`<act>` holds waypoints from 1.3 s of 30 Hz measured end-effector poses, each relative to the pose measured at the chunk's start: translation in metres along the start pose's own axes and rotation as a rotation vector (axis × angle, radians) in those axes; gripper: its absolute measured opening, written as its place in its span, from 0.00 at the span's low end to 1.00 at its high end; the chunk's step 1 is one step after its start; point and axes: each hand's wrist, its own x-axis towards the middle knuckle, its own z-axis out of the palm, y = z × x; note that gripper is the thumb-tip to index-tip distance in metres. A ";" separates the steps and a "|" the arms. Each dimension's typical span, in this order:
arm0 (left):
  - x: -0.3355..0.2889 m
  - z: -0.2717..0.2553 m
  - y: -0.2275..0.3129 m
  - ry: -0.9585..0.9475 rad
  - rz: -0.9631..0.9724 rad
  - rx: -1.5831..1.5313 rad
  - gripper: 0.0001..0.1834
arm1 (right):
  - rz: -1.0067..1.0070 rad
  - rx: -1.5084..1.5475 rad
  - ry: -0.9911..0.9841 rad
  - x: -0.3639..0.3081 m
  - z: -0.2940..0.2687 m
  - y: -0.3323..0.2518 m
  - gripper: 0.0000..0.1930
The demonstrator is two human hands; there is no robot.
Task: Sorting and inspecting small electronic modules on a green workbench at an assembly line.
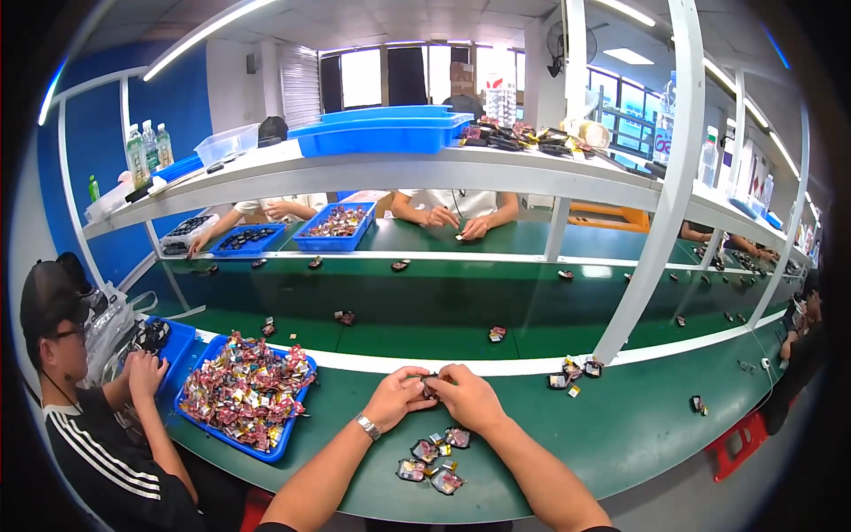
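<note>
Close together above the green bench (355, 483), my left hand (397, 398) and my right hand (468, 396) pinch one small dark electronic part (430, 390) between their fingertips. Fingers cover most of it, so its details are hidden. On the bench between my forearms lies a small group of loose electronic parts (434, 459), dark-edged with reddish, silvery and yellow bits. Left of my left forearm a blue tray (275, 450) is heaped with many similar pieces (244, 390).
A white rail (479, 367) borders the bench, with scattered parts on the green surface beyond. A slanted white post (647, 204) rises right of my hands, near a few parts (573, 374). At left sits a co-worker (97, 426); others work across. Overhead, a shelf (532, 171) holds blue trays (381, 133).
</note>
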 end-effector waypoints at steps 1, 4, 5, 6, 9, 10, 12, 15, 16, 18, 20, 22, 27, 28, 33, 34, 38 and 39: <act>0.000 0.002 0.000 0.005 0.005 0.018 0.16 | -0.012 -0.017 0.016 0.000 0.000 0.002 0.12; 0.002 0.006 -0.001 0.016 0.015 0.058 0.15 | -0.065 -0.077 0.063 0.002 -0.003 0.002 0.12; 0.002 0.007 0.000 0.023 0.019 0.079 0.14 | -0.105 -0.120 0.094 0.002 -0.005 0.002 0.12; 0.001 0.006 0.000 0.026 0.020 0.081 0.14 | -0.107 -0.117 0.095 0.003 -0.003 0.002 0.12; -0.001 0.005 0.001 0.049 0.036 0.094 0.14 | -0.170 -0.157 0.087 0.005 0.000 0.001 0.11; -0.001 0.005 0.001 0.049 0.039 0.080 0.14 | -0.156 -0.158 0.086 0.005 0.001 0.001 0.10; 0.000 0.006 0.000 0.046 0.044 0.065 0.15 | -0.143 -0.161 0.085 0.003 0.003 0.003 0.08; 0.002 0.007 -0.001 0.028 0.022 0.118 0.14 | -0.125 -0.129 0.073 0.002 0.003 0.006 0.07; 0.001 0.008 -0.001 0.033 0.014 0.137 0.14 | -0.106 -0.063 0.064 0.002 0.002 0.005 0.08; 0.000 0.008 0.000 0.036 0.006 0.156 0.14 | -0.087 0.004 0.057 0.002 0.000 0.005 0.08; 0.000 0.008 0.000 0.016 0.010 0.178 0.14 | -0.078 0.049 0.024 0.001 -0.001 0.007 0.08; 0.000 0.006 -0.001 0.016 0.007 0.179 0.14 | -0.060 0.074 0.009 -0.001 0.000 0.009 0.08; 0.001 0.007 0.001 0.015 0.016 0.163 0.15 | 0.006 0.217 0.008 -0.003 0.003 0.015 0.06; 0.001 0.006 0.002 -0.021 0.010 0.126 0.16 | 0.036 0.224 0.020 -0.003 0.004 0.015 0.06; 0.000 0.001 0.001 -0.111 0.018 0.118 0.19 | 0.081 0.207 0.027 -0.003 0.006 0.011 0.06; 0.000 0.000 0.000 -0.122 0.021 0.130 0.20 | 0.093 0.227 0.024 -0.004 0.007 0.011 0.06; 0.001 0.003 0.000 -0.106 0.006 0.124 0.19 | 0.111 0.264 0.023 -0.004 0.008 0.011 0.05; 0.000 0.003 0.000 -0.090 0.003 0.120 0.18 | 0.119 0.271 0.014 -0.005 0.008 0.011 0.05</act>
